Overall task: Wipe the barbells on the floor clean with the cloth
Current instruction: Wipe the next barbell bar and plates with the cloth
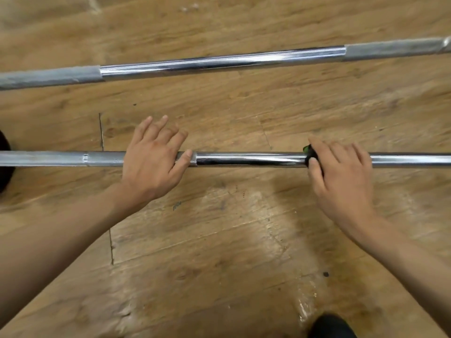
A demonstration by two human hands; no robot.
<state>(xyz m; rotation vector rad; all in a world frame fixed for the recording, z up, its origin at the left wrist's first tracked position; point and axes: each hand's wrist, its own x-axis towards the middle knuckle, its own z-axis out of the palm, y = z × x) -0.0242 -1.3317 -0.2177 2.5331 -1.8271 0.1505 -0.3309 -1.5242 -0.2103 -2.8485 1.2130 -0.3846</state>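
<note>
A worn wooden plank floor point(219, 113) fills the view, scuffed pale in patches toward the near side. Two steel bars lie on it, well apart. The far barbell point(219, 62) runs on a slight slant across the top, with a bright chrome middle and duller grey stretches at either end. The near barbell point(249, 159) lies straight across the middle of the view. It is matt and knurled on the left, mirror-bright in its centre stretch, and a paler polished grey to the right. The left hand point(151, 162) rests on top of this near bar at the end of the knurled part. Its fingers point(156, 125) are spread and nearly straight, reaching past the bar over the floor, and the thumb point(184, 159) lies along the bar without closing round it. The right hand point(344, 181) sits farther along the bright stretch, its fingers point(336, 150) curled over the bar and the thumb tucked on the near side, gripping a small dark cloth point(310, 155) with a green edge against the metal. Only a scrap of the cloth shows at the hand's left side. A dark round shape point(3, 162) sits at the left edge by the bar's end, and a dark shoe point(329, 325) shows at the bottom.
</note>
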